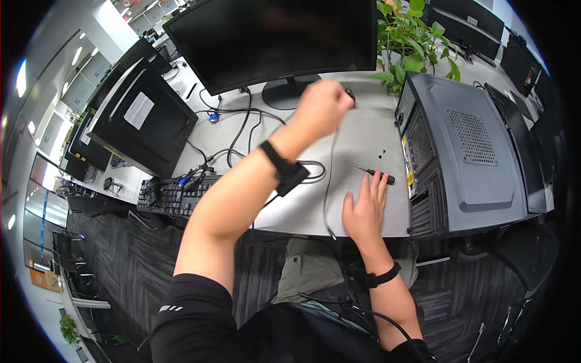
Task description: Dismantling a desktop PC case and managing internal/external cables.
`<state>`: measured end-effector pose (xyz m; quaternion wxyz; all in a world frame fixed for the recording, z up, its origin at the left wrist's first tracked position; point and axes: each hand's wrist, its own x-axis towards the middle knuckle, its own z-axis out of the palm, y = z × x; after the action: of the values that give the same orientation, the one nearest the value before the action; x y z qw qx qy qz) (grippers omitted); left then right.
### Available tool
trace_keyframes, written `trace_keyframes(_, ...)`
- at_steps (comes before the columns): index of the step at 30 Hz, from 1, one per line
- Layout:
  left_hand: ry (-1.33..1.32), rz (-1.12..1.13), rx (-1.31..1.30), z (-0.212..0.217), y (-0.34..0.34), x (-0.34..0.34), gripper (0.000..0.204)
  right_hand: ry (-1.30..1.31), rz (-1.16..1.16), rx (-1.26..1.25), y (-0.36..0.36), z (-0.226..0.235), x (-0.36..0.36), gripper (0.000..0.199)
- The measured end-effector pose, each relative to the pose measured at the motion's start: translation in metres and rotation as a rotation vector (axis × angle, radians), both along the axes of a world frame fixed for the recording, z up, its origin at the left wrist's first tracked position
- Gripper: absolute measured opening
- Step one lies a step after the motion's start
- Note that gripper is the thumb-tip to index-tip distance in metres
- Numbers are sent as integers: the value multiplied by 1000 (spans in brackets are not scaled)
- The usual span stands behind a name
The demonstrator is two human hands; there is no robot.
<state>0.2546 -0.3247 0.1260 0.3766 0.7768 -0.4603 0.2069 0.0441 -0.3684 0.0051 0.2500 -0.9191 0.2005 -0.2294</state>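
Observation:
My left hand (325, 107), slightly blurred, is raised over the desk in front of the monitor stand, its fingers curled closed. What it holds, if anything, cannot be made out; a small dark object (350, 97) shows at its right edge. Below that hand a thin grey cable (328, 196) runs toward the desk's front edge. My right hand (365, 212) lies flat and open on the desk. Its fingertips touch the black handle of a screwdriver (387, 178), whose thin shaft points left. Small black bits (381, 155), perhaps screws, lie just beyond it.
A grey computer case (478, 145) lies on its side at the right. Behind stands a black monitor (272, 39), with a leafy plant (414, 45) beside it. Loose cables (245, 124) and a blue connector (213, 117) spread left of centre. A keyboard (175, 196) and black tower (145, 118) are further left.

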Motion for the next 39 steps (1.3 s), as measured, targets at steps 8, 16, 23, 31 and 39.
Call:
trace_keyframes(8,229,-113,-509,116,169,-49,16,-41,-32,1,0,-7,1,58)
trace_keyframes(16,403,-343,-550,142,303,-155,30,-328,134,245,14,11,-3,48)
trace_keyframes(23,904,-966,119,76,305,-198,9,-374,452,247,44,45,32,44)
trace_keyframes(31,801,-640,371,-8,276,-233,10,-169,253,287,25,15,44,24)
trace_keyframes(39,469,-427,396,-43,244,-233,17,-206,222,543,-13,39,73,24)
